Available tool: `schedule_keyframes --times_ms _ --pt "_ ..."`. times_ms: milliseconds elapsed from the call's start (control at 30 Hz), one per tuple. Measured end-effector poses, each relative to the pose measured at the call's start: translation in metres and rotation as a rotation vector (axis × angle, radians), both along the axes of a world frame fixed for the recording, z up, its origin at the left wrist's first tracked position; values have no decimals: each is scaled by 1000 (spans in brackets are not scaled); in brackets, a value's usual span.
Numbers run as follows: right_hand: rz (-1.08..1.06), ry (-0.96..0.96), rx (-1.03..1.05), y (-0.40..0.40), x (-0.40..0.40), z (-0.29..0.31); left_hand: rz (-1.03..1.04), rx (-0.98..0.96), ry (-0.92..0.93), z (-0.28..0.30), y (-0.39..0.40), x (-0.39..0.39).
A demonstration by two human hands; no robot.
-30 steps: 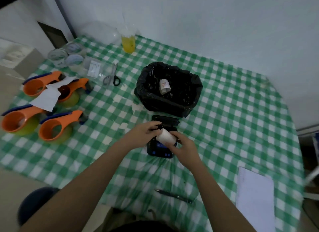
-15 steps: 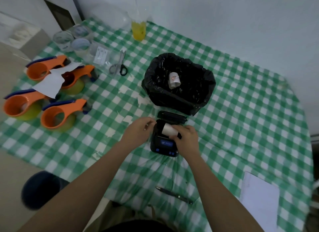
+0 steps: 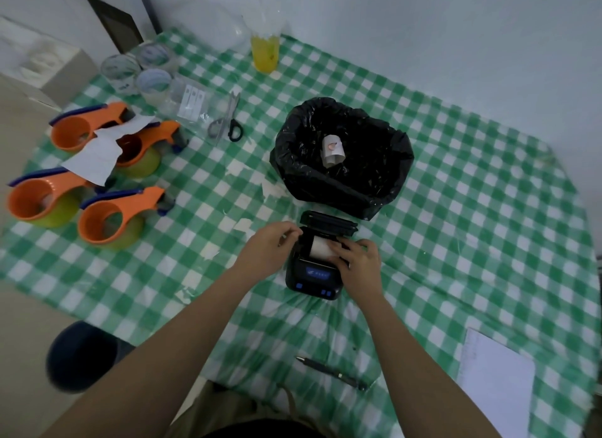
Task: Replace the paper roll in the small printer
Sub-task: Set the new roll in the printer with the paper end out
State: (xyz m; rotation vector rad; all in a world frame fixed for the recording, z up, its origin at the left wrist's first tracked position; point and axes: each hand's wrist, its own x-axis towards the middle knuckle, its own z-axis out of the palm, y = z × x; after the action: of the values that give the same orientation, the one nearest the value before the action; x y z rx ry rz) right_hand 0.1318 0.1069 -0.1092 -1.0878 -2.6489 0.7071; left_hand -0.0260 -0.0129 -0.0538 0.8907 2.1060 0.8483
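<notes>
Whereas a second earlier it was held above, paper roll [image 3: 321,248] sat in open printer [image 3: 313,276] at frame centre — right hand [image 3: 361,264] fingertips pinching it, left hand [image 3: 270,248] curled at the side; lid unclosed.

black bin [image 3: 342,190] close behind printer [image 3: 314,274] at 12 o'clock blocks the way, bare table [image 3: 472,242] at 3 o'clock, pen [image 3: 332,372] at 6 o'clock

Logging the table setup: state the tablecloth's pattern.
The tablecloth is a green and white check, clearest in the head view.
</notes>
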Motion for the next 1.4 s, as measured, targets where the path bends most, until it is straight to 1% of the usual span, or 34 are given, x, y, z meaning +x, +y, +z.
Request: schedule_keyframes --times_ms 100,267,500,633,833,1000,1233,1400 --pt "-32 37 -27 -3 -2 0 -10 1 5 1 1 1" --pt "20 80 116 -4 0 -4 -3 0 7 0 0 2" --pt "163 -1 279 0 -4 1 -1 3 -4 2 2 3" --pt "249 -111 379 1 -7 7 -1 5 -11 2 2 3" --pt "305 -208 365 3 -7 10 9 9 -16 3 1 3" --pt "311 -287 332 3 -13 18 10 16 -14 5 1 5" --pt "219 -289 330 -5 -11 16 10 24 -25 7 0 7" --pt "203 -263 313 -7 -10 11 8 26 -26 6 -2 7"
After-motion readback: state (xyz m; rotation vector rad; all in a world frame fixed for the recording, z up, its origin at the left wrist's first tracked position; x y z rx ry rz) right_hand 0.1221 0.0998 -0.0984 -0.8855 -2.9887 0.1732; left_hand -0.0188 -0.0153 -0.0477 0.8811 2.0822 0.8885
